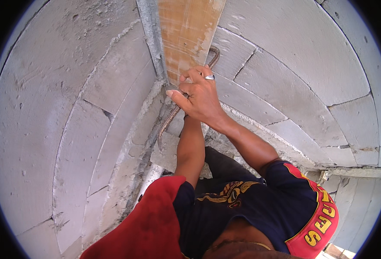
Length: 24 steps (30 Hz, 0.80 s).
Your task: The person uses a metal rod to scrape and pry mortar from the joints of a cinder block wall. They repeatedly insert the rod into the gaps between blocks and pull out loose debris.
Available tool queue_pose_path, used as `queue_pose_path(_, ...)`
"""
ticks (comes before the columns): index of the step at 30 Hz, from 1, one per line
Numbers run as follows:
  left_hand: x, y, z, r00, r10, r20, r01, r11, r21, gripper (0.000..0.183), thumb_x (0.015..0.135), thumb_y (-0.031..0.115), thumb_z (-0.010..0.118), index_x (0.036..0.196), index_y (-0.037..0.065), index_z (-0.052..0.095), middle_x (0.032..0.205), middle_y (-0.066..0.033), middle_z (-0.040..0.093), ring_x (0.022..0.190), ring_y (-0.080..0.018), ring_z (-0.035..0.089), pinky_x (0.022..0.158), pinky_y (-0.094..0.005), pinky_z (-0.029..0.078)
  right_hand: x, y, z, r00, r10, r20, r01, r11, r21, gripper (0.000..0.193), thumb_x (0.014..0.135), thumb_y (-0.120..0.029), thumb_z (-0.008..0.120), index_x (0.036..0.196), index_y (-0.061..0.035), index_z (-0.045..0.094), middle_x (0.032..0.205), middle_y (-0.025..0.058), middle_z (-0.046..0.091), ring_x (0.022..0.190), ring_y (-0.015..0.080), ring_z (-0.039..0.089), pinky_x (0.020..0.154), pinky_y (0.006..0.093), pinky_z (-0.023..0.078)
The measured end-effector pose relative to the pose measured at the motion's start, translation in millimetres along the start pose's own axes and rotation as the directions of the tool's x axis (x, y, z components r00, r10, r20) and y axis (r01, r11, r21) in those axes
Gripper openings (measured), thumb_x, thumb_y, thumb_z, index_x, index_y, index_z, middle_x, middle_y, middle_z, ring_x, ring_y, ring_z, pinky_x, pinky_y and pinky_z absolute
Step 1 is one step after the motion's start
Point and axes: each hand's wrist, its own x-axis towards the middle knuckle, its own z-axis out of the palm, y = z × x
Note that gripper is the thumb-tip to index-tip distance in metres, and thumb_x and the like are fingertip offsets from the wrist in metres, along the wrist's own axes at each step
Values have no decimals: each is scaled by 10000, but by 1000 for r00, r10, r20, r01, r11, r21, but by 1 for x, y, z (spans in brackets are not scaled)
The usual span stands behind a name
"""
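A bent steel bar point(169, 120), brownish and ribbed like rebar, runs slantwise in front of a wooden board point(186, 26). Its upper end curls into a hook point(217, 52) by the board's right edge, and its lower end curves downward. My right hand point(201, 97), with a silver ring on one finger, is closed around the bar's middle, thumb pointing left. My left forearm point(190, 149) rises behind the right hand. Of my left hand, the fingers are hidden behind the right hand, so its grip cannot be seen.
Grey block walls rise on the left point(69, 99) and right point(281, 82), meeting near the board. A grey strip point(152, 39) runs along the board's left edge. Rough mortar and a ledge of blocks point(166, 151) lie below my hands.
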Motion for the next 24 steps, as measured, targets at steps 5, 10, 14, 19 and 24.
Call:
queue_pose_path(5, -18, -4, -5, 1000, -28, -13, 29, 998, 49, 390, 939, 493, 511, 1053, 121, 530, 928, -39, 545, 689, -166, 509, 761, -343, 415, -20, -5, 18, 977, 154, -145, -164, 984, -63, 160, 672, -164, 662, 672, -11, 708, 1239, 227, 495, 1297, 462, 345, 950, 701, 298)
queue_pose_path(10, -28, -11, -5, 999, -46, -13, 47, 997, 67, 385, 943, 482, 512, 1080, 122, 525, 947, -40, 548, 692, -167, 511, 796, -349, 410, -20, -16, 21, 920, 210, -332, -264, 956, -126, 533, 671, -155, 665, 1140, 74, 554, 1334, 348, 334, 1352, 472, 292, 946, 745, 278)
queue_pose_path(14, -45, -13, -8, 998, -61, -17, 63, 994, 92, 383, 946, 473, 512, 1101, 123, 521, 961, -40, 550, 694, -168, 513, 824, -354, 407, -33, -11, 47, 802, 493, -336, -409, 864, 293, 551, 779, -149, 628, 1227, 85, 409, 1212, 328, 436, 1200, 426, 464, 907, 623, 394)
queue_pose_path(19, -51, -17, -5, 998, -61, -29, 64, 994, 89, 381, 949, 461, 513, 1128, 124, 516, 980, -40, 552, 697, -170, 515, 859, -360, 402, -39, -16, 72, 642, 669, 374, -152, -368, 918, 162, 953, -178, 495, 1026, -36, 468, 809, 93, 521, 709, 258, 547, 636, 401, 455)
queue_pose_path(24, -54, -14, -8, 998, -58, -39, 61, 994, 92, 382, 953, 450, 513, 1154, 125, 511, 999, -40, 555, 700, -171, 517, 893, -367, 397, -23, -34, 29, 550, 638, 539, -212, -518, 829, 256, 981, -310, 529, 845, -115, 434, 660, -4, 380, 538, 126, 365, 526, 316, 358)
